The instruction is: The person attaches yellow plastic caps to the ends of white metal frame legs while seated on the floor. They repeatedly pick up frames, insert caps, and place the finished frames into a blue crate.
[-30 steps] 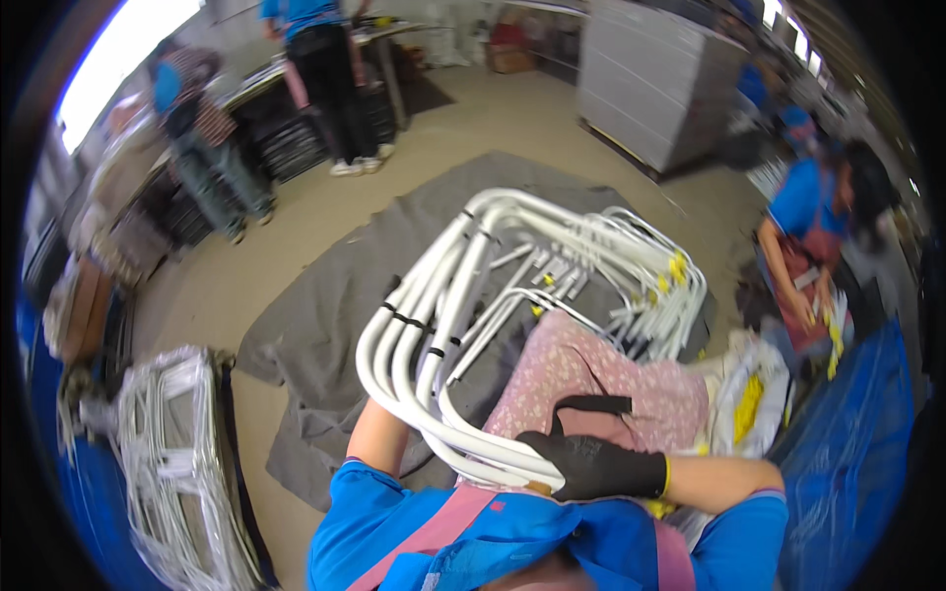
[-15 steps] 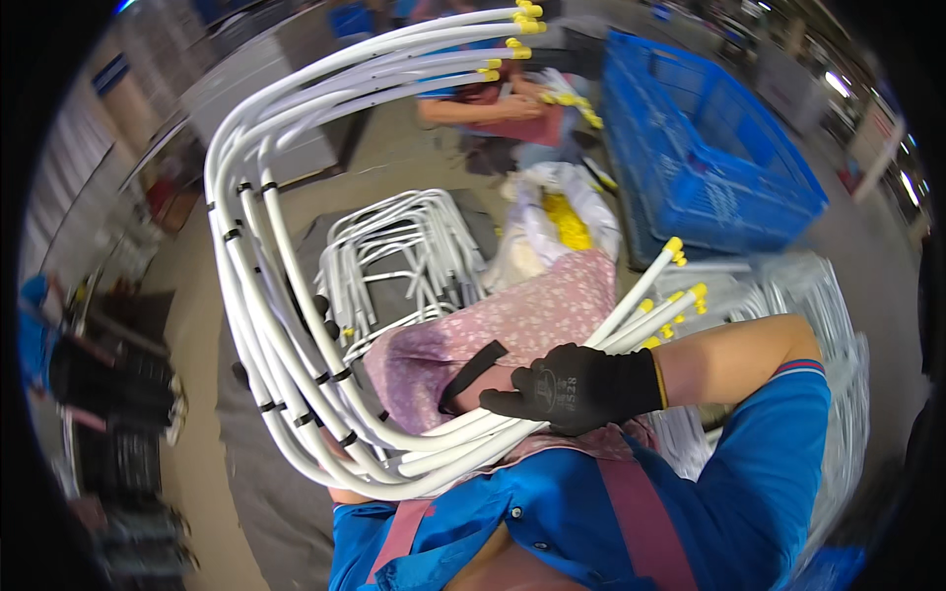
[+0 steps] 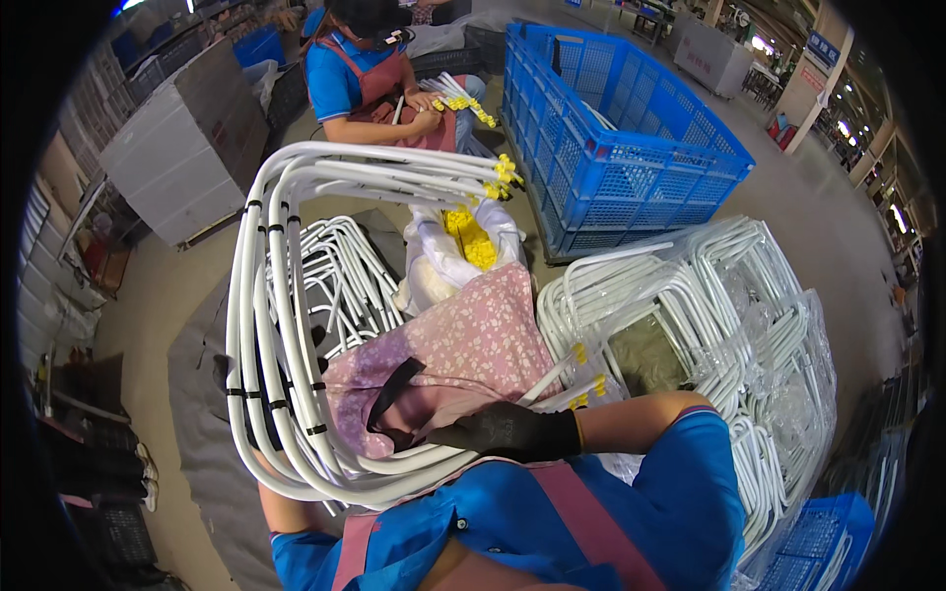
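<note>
A bundle of several white U-shaped metal tube frames [image 3: 279, 325] stands tilted in front of my chest. Black bands mark the tubes, and yellow caps [image 3: 505, 177] cover their ends. My left hand [image 3: 260, 424], in a black glove, is wrapped round the bundle's left side, partly hidden by the tubes. On the lower arms of the frames, my right hand [image 3: 503, 430], also in a black glove, is closed round the tubes near my waist. A pink flowered cloth [image 3: 463, 330] covers my lap behind the bundle.
Loose white frames [image 3: 345, 286] lie on a grey mat [image 3: 202, 394]. Beyond my lap sits a white sack of yellow caps [image 3: 471, 241]. Plastic-wrapped frames [image 3: 719, 325] are stacked at right, below a large blue crate [image 3: 631, 177]. A co-worker [image 3: 340, 84] sits opposite, handling yellow-capped tubes.
The bundle's upper arms have come lower and nearer to me, still in both hands. My view has shifted, showing more of the co-worker and the wrapped stack.
</note>
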